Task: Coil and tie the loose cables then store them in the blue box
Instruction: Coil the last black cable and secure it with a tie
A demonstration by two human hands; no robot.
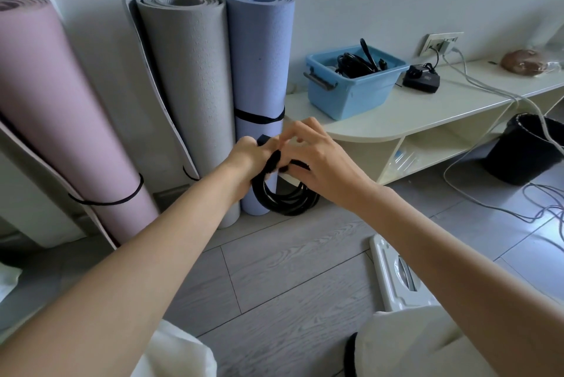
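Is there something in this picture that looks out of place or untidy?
Yes. Loose grey cables trail from the wall socket over the shelf edge and tangle on the floor. In the blue box one black cable end sticks up above the rim. Both hands hold the black coil.

Three rolled mats (183,95) stand upright against the wall, side by side, at left. Right of them a low shelf unit (406,120) carries a box (351,92) with cables (357,63) in it; an adapter (422,79) lies right of the box. A bin (525,150) sits on the floor at far right. Both hands, left hand (247,156) and right hand (317,160), hold a coil (283,193) in front of the rightmost mat.
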